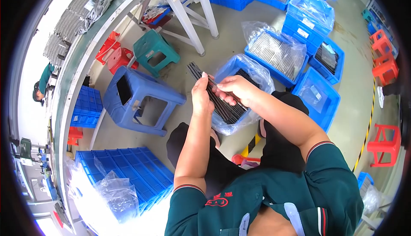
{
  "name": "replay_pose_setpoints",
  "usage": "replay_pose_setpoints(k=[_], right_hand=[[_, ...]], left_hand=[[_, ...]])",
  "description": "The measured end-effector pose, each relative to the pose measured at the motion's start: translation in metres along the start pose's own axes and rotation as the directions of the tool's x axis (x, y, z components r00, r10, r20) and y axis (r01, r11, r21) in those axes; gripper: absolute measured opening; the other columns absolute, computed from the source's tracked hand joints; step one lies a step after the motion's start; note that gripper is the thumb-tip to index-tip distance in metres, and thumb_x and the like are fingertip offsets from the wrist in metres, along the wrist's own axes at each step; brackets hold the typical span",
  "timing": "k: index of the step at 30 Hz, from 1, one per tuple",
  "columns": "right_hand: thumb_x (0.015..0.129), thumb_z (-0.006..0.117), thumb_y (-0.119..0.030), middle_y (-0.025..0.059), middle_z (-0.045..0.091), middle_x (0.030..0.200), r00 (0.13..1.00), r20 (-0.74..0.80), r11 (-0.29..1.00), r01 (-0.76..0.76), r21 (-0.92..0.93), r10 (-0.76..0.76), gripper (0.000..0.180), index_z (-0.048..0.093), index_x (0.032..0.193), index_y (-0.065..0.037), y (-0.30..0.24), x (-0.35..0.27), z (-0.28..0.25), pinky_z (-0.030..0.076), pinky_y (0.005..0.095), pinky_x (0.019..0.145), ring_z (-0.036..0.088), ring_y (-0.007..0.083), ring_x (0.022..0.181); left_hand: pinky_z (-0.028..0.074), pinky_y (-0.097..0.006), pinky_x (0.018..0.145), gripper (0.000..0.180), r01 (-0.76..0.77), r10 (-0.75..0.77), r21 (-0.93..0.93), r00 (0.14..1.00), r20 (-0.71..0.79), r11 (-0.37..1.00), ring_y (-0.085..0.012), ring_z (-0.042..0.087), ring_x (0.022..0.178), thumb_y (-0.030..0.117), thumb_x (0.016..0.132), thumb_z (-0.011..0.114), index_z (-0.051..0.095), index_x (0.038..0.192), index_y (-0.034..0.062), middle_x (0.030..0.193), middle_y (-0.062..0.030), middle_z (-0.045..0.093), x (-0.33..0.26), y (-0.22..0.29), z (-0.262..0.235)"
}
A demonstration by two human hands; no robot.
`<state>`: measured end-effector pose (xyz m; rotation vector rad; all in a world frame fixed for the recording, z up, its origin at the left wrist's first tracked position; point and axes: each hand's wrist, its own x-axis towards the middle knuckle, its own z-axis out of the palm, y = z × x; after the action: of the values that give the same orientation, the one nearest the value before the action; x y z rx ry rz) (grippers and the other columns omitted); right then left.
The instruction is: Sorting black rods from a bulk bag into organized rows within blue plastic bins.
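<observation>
My left hand (pixel 201 94) is closed around a bundle of thin dark rods (pixel 194 70), their far ends sticking out past the thumb. Close against it, my right hand (pixel 236 89) has its fingers curled and pinched on dark rods, whose near ends show below the palm. Both hands are above a blue bin (pixel 219 72) lined with clear plastic. More dark rods (pixel 229 114) lie inside that bin, partly hidden by my hands. How many rods each hand has cannot be made out.
To the right stand a blue crate of pale silvery rods (pixel 276 54), a stacked blue crate (pixel 306 22) and a blue bin (pixel 319 94). A blue stool (pixel 141 90) carrying a black phone (pixel 124 90) is on the left, near a workbench (pixel 92 43). Blue crates (pixel 128 174) sit lower left.
</observation>
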<state>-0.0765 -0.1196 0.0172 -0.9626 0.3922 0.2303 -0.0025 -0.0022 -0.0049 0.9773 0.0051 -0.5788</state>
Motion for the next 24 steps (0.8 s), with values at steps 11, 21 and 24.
replay_pose_setpoints(k=[11, 21, 24], right_hand=[[0.088, 0.054, -0.015, 0.0031, 0.048, 0.061, 0.996, -0.03, 0.99, 0.087, 0.109, -0.084, 0.017, 0.053, 0.076, -0.004, 0.004, 0.003, 0.008, 0.027, 0.0233, 0.034, 0.037, 0.0079, 0.04], [0.088, 0.056, -0.036, 0.0034, 0.06, 0.069, 0.957, -0.149, 0.725, 0.084, -0.683, -0.25, 0.033, 0.064, 0.087, -0.004, -0.026, 0.023, -0.011, 0.042, 0.0223, 0.047, 0.054, 0.009, 0.057], [0.086, 0.058, -0.038, -0.0007, 0.057, 0.065, 0.987, -0.002, 0.888, 0.145, -0.437, -0.162, 0.032, 0.063, 0.084, -0.007, -0.032, 0.031, -0.019, 0.033, 0.0202, 0.042, 0.051, 0.0068, 0.057]], left_hand=[[0.038, -0.025, 0.042, 0.026, -0.065, 0.065, 0.004, 0.994, 0.086, 0.998, -0.0108, 0.043, 0.045, 0.027, 0.091, 0.051, 0.054, 0.078, 0.0047, 0.055, -0.0006, 0.047, -0.008, -0.01, 0.008], [0.038, -0.029, 0.044, 0.027, 0.059, -0.059, 0.02, 0.998, 0.028, 0.998, -0.0118, 0.042, 0.049, 0.027, 0.094, 0.045, 0.052, 0.081, 0.0047, 0.063, -0.0014, 0.045, 0.004, -0.005, -0.013], [0.038, -0.026, 0.045, 0.025, 0.182, -0.187, 0.045, 0.968, 0.165, 0.982, -0.0111, 0.043, 0.051, 0.028, 0.093, 0.048, 0.053, 0.084, 0.005, 0.066, -0.001, 0.046, -0.003, -0.008, -0.008]])
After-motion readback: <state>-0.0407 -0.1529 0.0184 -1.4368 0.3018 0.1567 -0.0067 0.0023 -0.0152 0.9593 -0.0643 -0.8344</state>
